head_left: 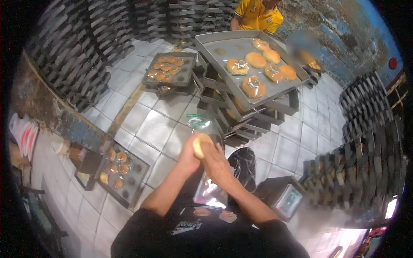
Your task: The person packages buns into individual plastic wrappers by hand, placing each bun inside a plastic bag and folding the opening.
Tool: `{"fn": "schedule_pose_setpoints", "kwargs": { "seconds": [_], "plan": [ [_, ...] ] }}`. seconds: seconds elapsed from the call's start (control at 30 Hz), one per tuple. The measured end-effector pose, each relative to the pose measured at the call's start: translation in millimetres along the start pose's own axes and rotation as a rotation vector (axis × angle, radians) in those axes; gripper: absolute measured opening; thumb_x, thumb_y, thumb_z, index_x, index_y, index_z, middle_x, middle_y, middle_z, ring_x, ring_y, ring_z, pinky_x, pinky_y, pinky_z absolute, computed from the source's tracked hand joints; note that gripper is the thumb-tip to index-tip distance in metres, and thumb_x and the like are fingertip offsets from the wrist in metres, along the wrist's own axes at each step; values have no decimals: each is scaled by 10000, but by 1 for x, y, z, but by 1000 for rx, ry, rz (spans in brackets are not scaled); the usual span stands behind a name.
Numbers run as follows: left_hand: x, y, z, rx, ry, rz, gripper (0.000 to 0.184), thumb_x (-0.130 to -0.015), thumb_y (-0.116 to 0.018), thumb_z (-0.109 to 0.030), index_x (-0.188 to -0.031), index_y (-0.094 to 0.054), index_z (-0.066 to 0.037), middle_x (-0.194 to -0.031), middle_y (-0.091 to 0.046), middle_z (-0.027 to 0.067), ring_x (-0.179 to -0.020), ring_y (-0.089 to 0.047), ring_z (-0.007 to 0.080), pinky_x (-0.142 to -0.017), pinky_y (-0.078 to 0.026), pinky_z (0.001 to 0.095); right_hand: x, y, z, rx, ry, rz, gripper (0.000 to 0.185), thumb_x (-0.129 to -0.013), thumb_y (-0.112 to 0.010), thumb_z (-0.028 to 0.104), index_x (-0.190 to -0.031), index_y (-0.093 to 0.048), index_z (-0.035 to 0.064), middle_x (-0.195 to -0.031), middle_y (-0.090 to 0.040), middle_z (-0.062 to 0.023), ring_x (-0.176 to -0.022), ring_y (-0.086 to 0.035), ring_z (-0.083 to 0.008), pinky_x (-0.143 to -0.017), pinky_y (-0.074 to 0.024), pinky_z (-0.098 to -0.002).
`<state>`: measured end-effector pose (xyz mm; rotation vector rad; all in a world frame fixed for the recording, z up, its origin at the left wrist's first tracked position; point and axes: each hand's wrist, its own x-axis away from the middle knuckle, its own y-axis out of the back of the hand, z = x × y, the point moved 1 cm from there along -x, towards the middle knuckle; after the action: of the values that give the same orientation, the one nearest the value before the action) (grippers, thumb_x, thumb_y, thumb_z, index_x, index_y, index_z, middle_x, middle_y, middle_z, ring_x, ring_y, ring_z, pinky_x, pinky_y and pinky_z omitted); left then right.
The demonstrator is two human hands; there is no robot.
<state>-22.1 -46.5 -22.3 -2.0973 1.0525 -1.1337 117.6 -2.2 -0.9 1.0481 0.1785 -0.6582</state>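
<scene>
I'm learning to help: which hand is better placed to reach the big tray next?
Probably the right hand: the big tray sits ahead, toward that side. The left hand is farther from it, and both hands are on the bun.

Tall dark stacks edge a white tiled floor, with a yellow-shirted person near a peeling wall.

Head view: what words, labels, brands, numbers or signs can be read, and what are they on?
"ANJAR", after a blurred letter, perhaps B: black shirt; its smaller lettering is unreadable.
Green print on the clear plastic bag near the hands: too blurred.
Green labels on wrapped buns: too small.
Green print on the bags at lower right: unreadable.
Badge on the yellow shirt: too small.
</scene>
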Motion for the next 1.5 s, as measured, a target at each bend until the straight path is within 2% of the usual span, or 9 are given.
{"fn": "schedule_pose_setpoints", "kwargs": {
  "seconds": [0.13,0.4,0.53,0.67,0.8,0.9,1.0,1.2,1.5],
  "plan": [
    [29,-39,9,-102,-307,-61,385,-1061,-551,-366,-1322,-578,-86,-1198,-669,69,-1127,-646,230,-1031,-498,389,-15,21,-2,21,-8,-27,572,-907,-641,7,-1452,-469,-10,-1456,-522,-259,-1405,-472,-412,-1197,-295,-599],
    [28,-62,22,-129,-234,-15,446,-1067,-538,-431,-1362,-556,-98,-1237,-661,76,-1126,-648,190,-989,-519,385,-36,41,-11,55,64,-39,642,-801,-641,-57,-1426,-516,23,-1488,-531,-202,-1415,-484,-369,-1213,-261,-608],
    [-8,-24,-14,214,-80,364,494,-1065,-509,-456,-1412,-532,-105,-1305,-642,73,-1183,-627,228,-1034,-495,404,-31,37,-10,127,102,30,587,-808,-641,-20,-1386,-545,21,-1391,-610,-181,-1361,-538,-330,-1200,-268,-632],
    [-10,-50,38,-16,-422,-11,498,-1049,-525,-483,-1381,-548,-114,-1272,-647,105,-1169,-625,258,-1038,-491,426,-42,16,-39,311,8,153,493,-814,-698,104,-1298,-616,61,-1367,-616,-141,-1358,-541,-306,-1225,-228,-626],
    [-13,-42,-5,244,-44,69,646,-1031,-471,-624,-1390,-545,-92,-1339,-595,106,-1219,-577,265,-1021,-514,433,-53,59,10,165,93,29,311,-883,-691,82,-1192,-664,72,-1217,-666,-134,-1210,-629,-301,-1137,-378,-581],
    [-17,-41,-14,314,-41,106,694,-1045,-388,-657,-1378,-556,-72,-1326,-627,138,-1239,-597,305,-1051,-508,478,-47,52,14,-309,-71,168,80,-944,-677,76,-1009,-684,29,-978,-705,-119,-910,-705,-312,-809,-559,-386],
    [-42,-22,-6,246,-30,117,708,-1058,-343,-653,-1379,-556,-59,-1364,-620,161,-1268,-594,313,-1072,-488,528,-31,47,20,-834,-249,521,62,-959,-684,73,-964,-659,16,-966,-700,-85,-887,-688,-233,-795,-545,-348],
    [-29,4,-27,328,-135,-23,691,-1062,-316,-643,-1352,-578,-74,-1326,-638,157,-1230,-610,328,-1042,-501,522,-24,54,35,-788,-385,258,130,-933,-715,35,-877,-599,24,-957,-622,-52,-801,-598,-104,-712,-494,-266],
    [-31,25,-30,270,-138,-44,628,-1088,-330,-571,-1322,-576,-43,-1291,-650,177,-1210,-628,331,-1061,-498,490,5,65,22,-1168,-314,562,193,-905,-760,94,-873,-574,51,-973,-654,-40,-887,-621,-136,-773,-512,-308]
  ]
}}
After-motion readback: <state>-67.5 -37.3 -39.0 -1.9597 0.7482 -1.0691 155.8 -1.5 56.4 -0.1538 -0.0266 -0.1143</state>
